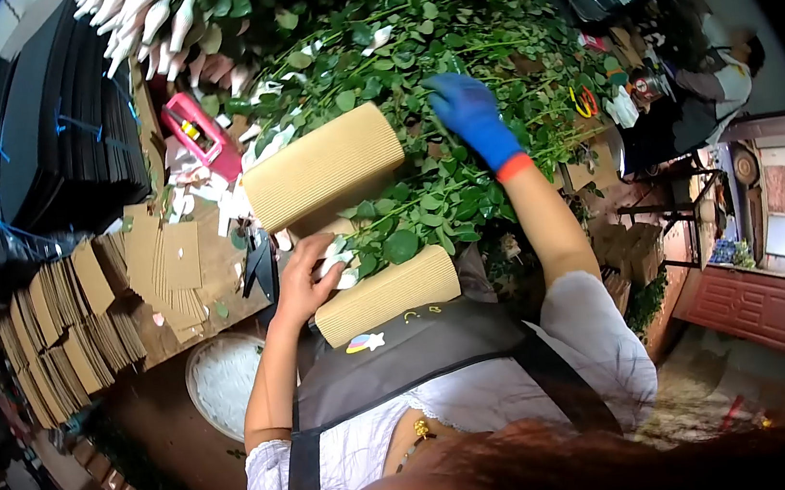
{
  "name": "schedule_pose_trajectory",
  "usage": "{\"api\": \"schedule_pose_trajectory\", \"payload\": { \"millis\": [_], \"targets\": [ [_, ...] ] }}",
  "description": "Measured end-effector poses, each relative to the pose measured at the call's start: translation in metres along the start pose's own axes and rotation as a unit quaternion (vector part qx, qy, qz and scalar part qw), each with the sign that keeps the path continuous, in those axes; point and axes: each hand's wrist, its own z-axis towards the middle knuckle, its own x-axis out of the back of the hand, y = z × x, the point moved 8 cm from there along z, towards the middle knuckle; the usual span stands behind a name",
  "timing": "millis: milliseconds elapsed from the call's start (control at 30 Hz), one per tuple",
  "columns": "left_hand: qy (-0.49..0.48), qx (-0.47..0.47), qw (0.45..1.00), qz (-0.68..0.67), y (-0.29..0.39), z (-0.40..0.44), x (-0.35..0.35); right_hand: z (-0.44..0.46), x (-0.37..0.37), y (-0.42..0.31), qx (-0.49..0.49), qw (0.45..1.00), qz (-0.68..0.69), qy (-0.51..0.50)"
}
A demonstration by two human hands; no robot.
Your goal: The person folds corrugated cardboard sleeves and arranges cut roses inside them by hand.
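Observation:
My bare left hand (307, 279) curls its fingers around a white rose head (336, 259) at the table's near edge. Leafy rose stems (401, 244) run right from there, between two pieces of ribbed tan corrugated cardboard. The upper cardboard piece (323, 164) stands folded over just beyond my left hand; the lower one (387, 296) lies against my apron. My right hand (475, 121), in a blue glove with an orange cuff, is over the heap of green rose stems (446, 36). Its fingers are blurred among the leaves, so their grip cannot be made out.
Pale wrapped rose heads (156, 20) lie at the upper left. A pink tape dispenser (203, 136) stands near flat cardboard sheets (163, 271). Black stacked panels (70, 136) rise at the left. A round white-lined bin (226, 385) sits below. Another person (732, 80) is at the far right.

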Motion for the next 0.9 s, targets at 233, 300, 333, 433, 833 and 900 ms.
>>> {"api": "schedule_pose_trajectory", "payload": {
  "millis": [233,300,333,433,833,900],
  "targets": [
    [0.043,-0.001,0.989,0.139,0.004,0.011,0.003,0.052,-0.006,0.024,0.062,0.994,-0.081,0.03],
    [0.055,0.028,0.99,0.124,-0.002,0.01,0.001,0.056,0.059,0.016,0.051,0.99,-0.044,0.121],
    [0.06,0.025,0.991,0.115,-0.003,0.01,0.0,0.055,0.082,0.017,0.054,0.988,-0.043,0.135],
    [0.066,0.054,0.994,0.063,-0.01,0.009,0.001,0.035,0.142,0.001,0.106,0.974,0.011,0.198],
    [0.134,0.074,0.988,0.002,-0.043,-0.001,0.0,-0.106,0.001,-0.056,0.115,0.971,0.052,-0.205],
    [0.113,0.123,0.98,-0.104,-0.054,-0.005,-0.008,-0.111,-0.016,-0.049,0.09,0.963,-0.014,-0.252]
  ]
}}
